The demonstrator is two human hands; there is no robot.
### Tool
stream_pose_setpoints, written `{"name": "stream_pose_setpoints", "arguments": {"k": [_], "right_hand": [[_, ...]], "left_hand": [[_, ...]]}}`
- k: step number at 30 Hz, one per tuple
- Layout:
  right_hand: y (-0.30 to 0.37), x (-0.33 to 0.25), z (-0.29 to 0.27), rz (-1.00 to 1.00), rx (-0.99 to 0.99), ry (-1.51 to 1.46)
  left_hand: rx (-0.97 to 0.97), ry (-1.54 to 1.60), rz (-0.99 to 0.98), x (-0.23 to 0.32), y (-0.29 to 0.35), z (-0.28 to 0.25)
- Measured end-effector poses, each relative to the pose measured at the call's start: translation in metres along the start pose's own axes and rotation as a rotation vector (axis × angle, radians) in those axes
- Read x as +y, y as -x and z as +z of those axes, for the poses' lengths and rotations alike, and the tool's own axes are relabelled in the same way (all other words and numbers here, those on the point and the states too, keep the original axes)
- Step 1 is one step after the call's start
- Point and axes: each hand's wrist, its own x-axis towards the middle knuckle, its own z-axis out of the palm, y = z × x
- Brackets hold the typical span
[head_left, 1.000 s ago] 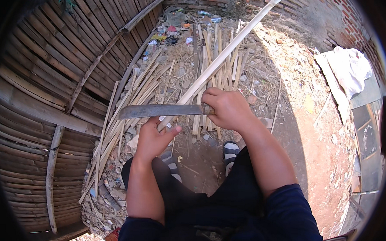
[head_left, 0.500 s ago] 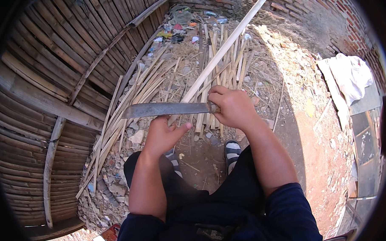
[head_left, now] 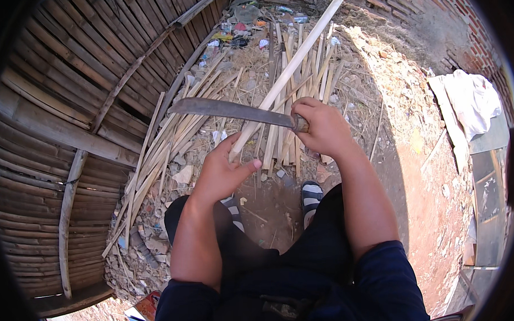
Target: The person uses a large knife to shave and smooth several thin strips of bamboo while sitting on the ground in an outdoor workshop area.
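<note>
My right hand (head_left: 324,128) is closed round the handle of a machete (head_left: 230,110). Its long, dark, worn blade points left and crosses over a pale strip of wood or bamboo (head_left: 306,54). The strip slants from my left hand (head_left: 222,169) up to the far edge of the view. Its near end rests in my left hand, against the fingers, with the thumb held out to the side. Whether the blade touches the strip cannot be made out.
Many similar strips (head_left: 181,129) lie on the rubble-strewn ground ahead and left. A slatted bamboo wall (head_left: 54,125) stands close on the left, a brick wall (head_left: 465,32) at the far right. White cloth (head_left: 474,103) lies on the right. My sandalled feet (head_left: 311,199) are below.
My right hand and the machete have moved farther up the strip and slightly right, the blade tip tilting away from me. The near end of the strip shows more above my left hand.
</note>
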Motion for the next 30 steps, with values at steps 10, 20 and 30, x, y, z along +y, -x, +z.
{"name": "stream_pose_setpoints", "arguments": {"k": [10, 20, 30], "right_hand": [[0.007, 0.031, -0.010, 0.006, 0.100, -0.107], [0.004, 0.060, -0.019, 0.127, 0.070, -0.188], [0.007, 0.003, -0.008, -0.080, -0.173, -0.030]], "left_hand": [[-0.049, 0.161, 0.022, -0.008, -0.002, 0.009], [-0.056, 0.002, -0.044, -0.006, 0.004, -0.017], [-0.069, -0.044, 0.018, -0.012, -0.004, -0.001]]}}
